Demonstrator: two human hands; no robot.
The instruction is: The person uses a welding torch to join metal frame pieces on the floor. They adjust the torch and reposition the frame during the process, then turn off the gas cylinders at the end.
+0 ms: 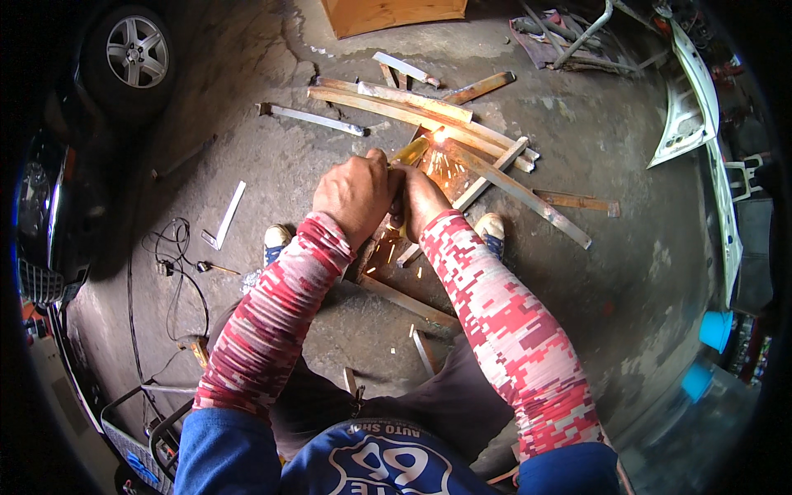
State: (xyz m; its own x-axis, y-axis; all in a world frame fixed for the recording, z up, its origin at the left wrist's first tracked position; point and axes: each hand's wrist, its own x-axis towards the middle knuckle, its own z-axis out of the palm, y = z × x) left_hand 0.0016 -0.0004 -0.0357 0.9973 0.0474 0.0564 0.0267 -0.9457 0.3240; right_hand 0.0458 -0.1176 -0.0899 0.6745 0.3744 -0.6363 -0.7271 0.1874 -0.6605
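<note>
My left hand and my right hand are close together, both closed around a yellow power tool. My fingers hide most of its body, so its exact kind is unclear. At its far end is a bright glow against the metal bars, and orange sparks spray down from there. More sparks fall below my hands, between my shoes. Long rusty metal bars lie side by side just beyond the tool. Another bar slants to the right from the glow, across a paler bar.
Loose metal pieces, including a flat strip, lie on the concrete floor. A black cable loops at left, near a car wheel. An orange-brown box stands at the far side. A white panel and blue containers line the right.
</note>
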